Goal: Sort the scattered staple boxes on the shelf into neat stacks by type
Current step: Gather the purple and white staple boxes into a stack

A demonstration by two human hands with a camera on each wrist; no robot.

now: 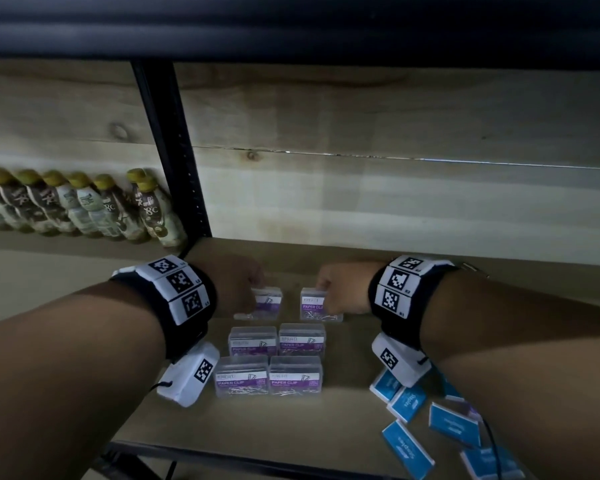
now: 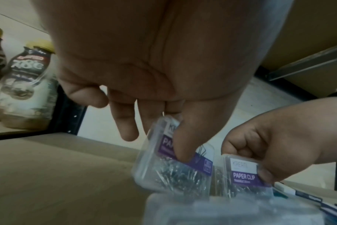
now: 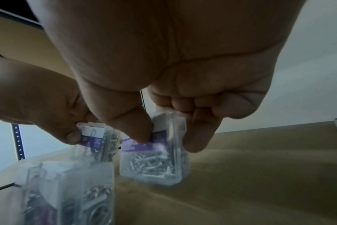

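Each hand holds a clear paper clip box with a purple label, at the back of the wooden shelf point(image 1: 291, 424). My left hand point(image 1: 239, 282) pinches the left box point(image 1: 269, 301) point(image 2: 175, 166) between thumb and fingers, and that box is tilted. My right hand point(image 1: 340, 289) grips the right box point(image 1: 314, 303) point(image 3: 154, 159) from its right side, thumb on the label. In front of them several more clear paper clip boxes point(image 1: 274, 358) stand in neat pairs. Blue staple boxes point(image 1: 409, 403) lie scattered at the right front, partly hidden under my right forearm.
A black shelf upright point(image 1: 177, 161) stands at the back left. Beyond it a row of yellow-capped bottles point(image 1: 84, 206) fills the neighbouring bay. A wooden back wall point(image 1: 395, 188) closes the shelf. The shelf above point(image 1: 291, 26) hangs low overhead.
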